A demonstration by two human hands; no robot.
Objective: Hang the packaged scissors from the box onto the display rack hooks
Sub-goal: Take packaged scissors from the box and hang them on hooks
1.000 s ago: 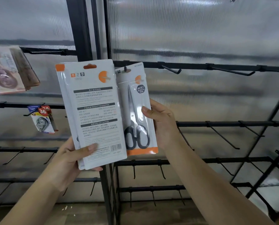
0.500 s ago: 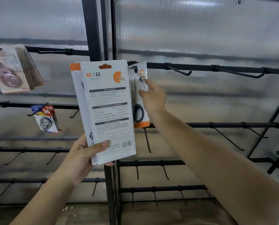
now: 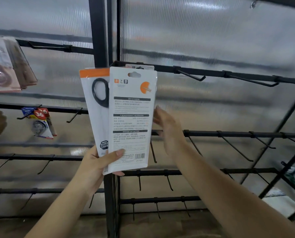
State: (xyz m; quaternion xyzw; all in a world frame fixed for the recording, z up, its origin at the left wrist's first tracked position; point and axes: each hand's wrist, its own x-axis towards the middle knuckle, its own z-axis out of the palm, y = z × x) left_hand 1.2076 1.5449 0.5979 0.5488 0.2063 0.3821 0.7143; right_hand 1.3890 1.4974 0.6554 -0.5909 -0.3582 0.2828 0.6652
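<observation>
Before the rack [image 3: 212,73], left hand [image 3: 98,167] grips two scissors packs [image 3: 131,117]; right hand [image 3: 169,129] open.

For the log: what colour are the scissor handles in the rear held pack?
Black handles, seen in the head view.

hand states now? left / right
Left hand: grips two scissors packs at their bottom edge.
Right hand: open, fingers straight beside the packs, holding nothing; blurred.
</observation>
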